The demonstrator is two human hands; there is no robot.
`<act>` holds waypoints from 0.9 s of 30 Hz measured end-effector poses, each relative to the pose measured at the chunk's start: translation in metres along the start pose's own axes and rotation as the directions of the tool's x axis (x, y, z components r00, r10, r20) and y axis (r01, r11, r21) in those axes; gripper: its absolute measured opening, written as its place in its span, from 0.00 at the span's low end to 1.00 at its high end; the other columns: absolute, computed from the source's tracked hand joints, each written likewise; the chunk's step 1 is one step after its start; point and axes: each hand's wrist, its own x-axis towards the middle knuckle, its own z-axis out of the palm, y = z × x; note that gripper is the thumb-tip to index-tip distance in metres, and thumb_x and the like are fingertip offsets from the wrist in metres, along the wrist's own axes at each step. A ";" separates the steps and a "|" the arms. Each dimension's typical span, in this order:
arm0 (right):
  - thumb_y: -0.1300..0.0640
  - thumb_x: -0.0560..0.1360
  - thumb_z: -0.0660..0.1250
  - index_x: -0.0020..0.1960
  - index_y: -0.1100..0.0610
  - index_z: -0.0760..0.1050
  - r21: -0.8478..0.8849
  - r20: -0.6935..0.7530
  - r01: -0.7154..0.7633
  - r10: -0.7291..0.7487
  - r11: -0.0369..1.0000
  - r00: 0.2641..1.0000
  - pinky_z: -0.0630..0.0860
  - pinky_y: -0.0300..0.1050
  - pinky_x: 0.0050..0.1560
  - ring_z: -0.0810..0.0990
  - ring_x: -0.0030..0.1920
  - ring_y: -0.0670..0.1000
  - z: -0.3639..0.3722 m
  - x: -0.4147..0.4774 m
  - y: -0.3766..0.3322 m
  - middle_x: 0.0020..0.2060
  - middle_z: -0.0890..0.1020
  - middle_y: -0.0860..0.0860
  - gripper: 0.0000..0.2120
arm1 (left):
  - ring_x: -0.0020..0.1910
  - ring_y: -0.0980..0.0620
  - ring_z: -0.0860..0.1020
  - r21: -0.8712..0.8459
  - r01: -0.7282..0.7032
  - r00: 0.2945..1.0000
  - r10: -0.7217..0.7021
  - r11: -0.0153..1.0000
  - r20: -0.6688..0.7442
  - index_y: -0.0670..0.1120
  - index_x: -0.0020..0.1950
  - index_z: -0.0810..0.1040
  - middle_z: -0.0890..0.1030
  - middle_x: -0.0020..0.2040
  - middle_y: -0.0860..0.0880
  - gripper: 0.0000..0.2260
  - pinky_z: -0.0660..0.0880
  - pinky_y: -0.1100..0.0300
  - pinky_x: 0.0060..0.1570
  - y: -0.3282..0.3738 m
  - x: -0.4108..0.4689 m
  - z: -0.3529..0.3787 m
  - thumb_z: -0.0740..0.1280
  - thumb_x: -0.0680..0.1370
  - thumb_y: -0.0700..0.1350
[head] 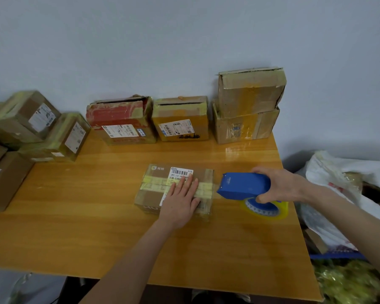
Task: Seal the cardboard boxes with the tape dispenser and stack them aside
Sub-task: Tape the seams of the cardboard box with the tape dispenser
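Observation:
A small flat cardboard box [154,194] with a white shipping label lies in the middle of the wooden table [97,216]. Yellowish tape strips run across its top. My left hand [182,198] presses flat on the box, fingers straight. Just right of the box my right hand [281,185] grips the blue tape dispenser [241,185], whose yellowish tape roll [266,208] sits low near the tabletop. The dispenser's nose is at the box's right edge, and a strip of tape seems to span the gap.
Against the wall stand a red-taped box [121,121], a yellow box [181,119] and two stacked boxes [248,106]. Taped boxes [37,126] are piled at the left edge. White bags and clutter [338,183] lie beyond the table's right side.

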 end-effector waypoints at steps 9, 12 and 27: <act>0.46 0.67 0.73 0.71 0.44 0.60 -0.143 0.007 -0.034 0.035 0.989 0.999 0.79 0.50 0.52 0.78 0.51 0.51 0.025 0.006 0.001 0.53 0.77 0.45 0.37 | 0.75 0.51 0.32 -0.046 0.008 0.999 -0.010 0.999 -0.045 0.54 0.76 0.35 0.35 0.76 0.49 0.25 0.33 0.52 0.74 0.033 0.011 -0.004 0.38 0.81 0.60; 0.46 0.66 0.73 0.72 0.40 0.60 -0.098 0.017 -0.005 0.007 0.995 1.000 0.78 0.51 0.53 0.78 0.52 0.50 0.028 0.005 0.009 0.55 0.77 0.45 0.38 | 0.75 0.51 0.31 0.004 -0.010 1.000 0.010 1.000 -0.014 0.57 0.75 0.33 0.32 0.76 0.50 0.25 0.35 0.49 0.75 0.028 0.010 0.000 0.34 0.80 0.61; 0.51 0.67 0.73 0.69 0.34 0.61 -0.013 0.110 -0.014 0.015 1.000 0.994 0.79 0.43 0.51 0.78 0.50 0.44 0.012 -0.003 0.038 0.54 0.77 0.42 0.36 | 0.74 0.53 0.30 -0.004 -0.025 1.000 0.025 1.000 -0.008 0.57 0.75 0.33 0.32 0.76 0.51 0.29 0.34 0.51 0.74 0.025 0.011 0.002 0.26 0.74 0.63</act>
